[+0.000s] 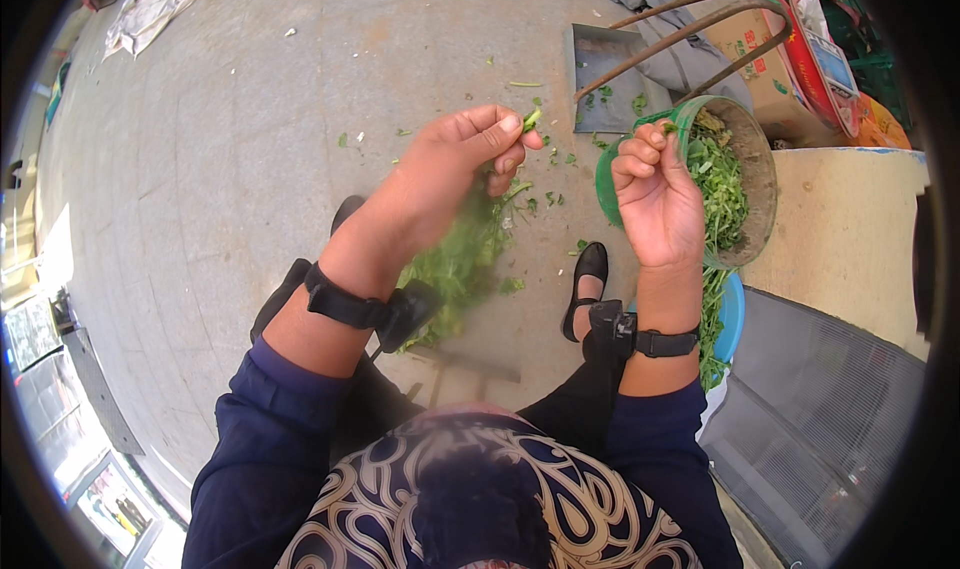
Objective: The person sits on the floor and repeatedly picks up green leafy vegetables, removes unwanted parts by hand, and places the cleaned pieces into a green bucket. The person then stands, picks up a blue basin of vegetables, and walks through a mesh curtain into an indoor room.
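My left hand (472,145) pinches a leafy green vegetable stalk between thumb and fingers. Its cut end (532,120) sticks out past the thumb. Under the wrist shows a blurred mass of green leaves (457,261); whether all of it hangs from the hand or partly lies on the floor is unclear. My right hand (656,194) is raised in front of the rim of a green bucket (761,149), thumb and fingertips closed on a small green scrap (670,128). Chopped-looking greens (716,194) fill part of the bucket.
A metal dustpan (600,51) with a rusty handle lies beyond the bucket, near a grey garment (690,63) and a cardboard box (765,81). Behind my right forearm stands a blue basin (735,318) with greens. Leaf scraps (555,198) litter the concrete floor (262,119).
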The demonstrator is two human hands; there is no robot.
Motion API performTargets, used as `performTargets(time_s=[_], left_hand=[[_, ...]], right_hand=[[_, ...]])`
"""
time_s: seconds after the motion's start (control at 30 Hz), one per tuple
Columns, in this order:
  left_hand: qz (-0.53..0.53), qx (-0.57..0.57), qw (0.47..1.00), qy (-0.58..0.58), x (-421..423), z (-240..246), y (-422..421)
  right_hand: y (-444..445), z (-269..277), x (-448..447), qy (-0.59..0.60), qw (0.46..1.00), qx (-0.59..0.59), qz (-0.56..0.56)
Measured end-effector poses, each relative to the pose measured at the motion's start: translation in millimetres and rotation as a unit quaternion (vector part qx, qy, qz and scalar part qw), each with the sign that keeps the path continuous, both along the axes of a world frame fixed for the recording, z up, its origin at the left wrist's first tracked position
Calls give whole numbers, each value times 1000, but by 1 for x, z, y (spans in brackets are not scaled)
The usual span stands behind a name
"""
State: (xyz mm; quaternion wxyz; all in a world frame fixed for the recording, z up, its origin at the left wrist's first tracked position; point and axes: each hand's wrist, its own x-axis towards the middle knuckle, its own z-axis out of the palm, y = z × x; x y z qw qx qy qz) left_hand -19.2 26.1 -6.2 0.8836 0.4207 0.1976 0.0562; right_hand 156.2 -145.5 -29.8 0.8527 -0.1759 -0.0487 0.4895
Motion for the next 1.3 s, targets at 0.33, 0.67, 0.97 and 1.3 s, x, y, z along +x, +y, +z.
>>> performTargets(time_s=[0.33,0.67,0.97,1.3], left_hand=[[23,74,997,6,3,-6,-4],[27,121,991,45,4,-8,-6],[-5,186,980,74,1,-8,-8],[-102,307,943,78,-2,-1,-6]], right_hand=[[-45,20,67,203,958,38,-200],[22,15,-45,-396,868,-299,27],[30,10,-58,-601,727,-330,-41],[25,12,-54,-607,727,-321,26]])
